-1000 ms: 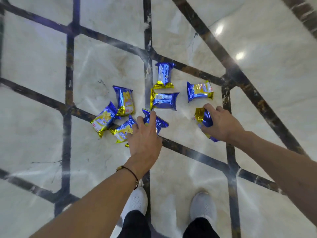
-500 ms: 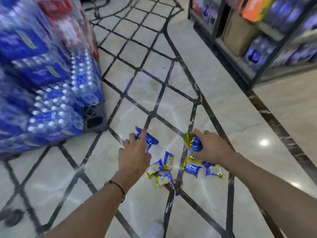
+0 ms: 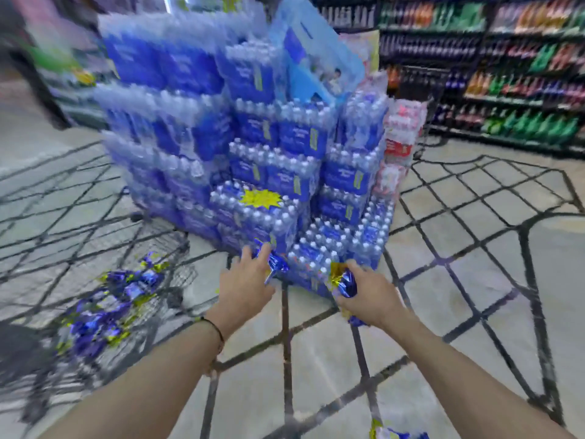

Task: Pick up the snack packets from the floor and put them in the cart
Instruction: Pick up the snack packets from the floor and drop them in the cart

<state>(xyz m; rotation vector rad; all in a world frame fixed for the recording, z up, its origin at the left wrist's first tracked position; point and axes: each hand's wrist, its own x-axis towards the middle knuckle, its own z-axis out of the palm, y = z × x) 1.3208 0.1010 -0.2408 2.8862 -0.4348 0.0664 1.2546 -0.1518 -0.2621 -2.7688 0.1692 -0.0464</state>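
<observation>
You have straightened up since half a second ago: the floor patch with the scattered packets has dropped out of the bottom of the view, and the stack of bottled water packs [image 3: 259,147] now fills the middle, all of it blurred by your turn. Your left hand [image 3: 245,285] has its fingers [image 3: 264,253] closed around one blue and gold snack packet [image 3: 274,264], and your right hand [image 3: 368,296] has its fingers wrapped around a second packet [image 3: 345,280]. Both packets are off the floor, so that part of this round looks done.

Down and to the left of your left fingers sits the wire cart [image 3: 177,248], with a heap of packets [image 3: 104,305] already lying in its basket, which suggests a good share of the job is behind you. The two in your hands have not reached the cart; neither is over the basket.

Below your right fingers, at the bottom edge, at least one more packet [image 3: 389,434] lies on the floor [image 3: 316,359]. How many others remain there you cannot tell from this view.
</observation>
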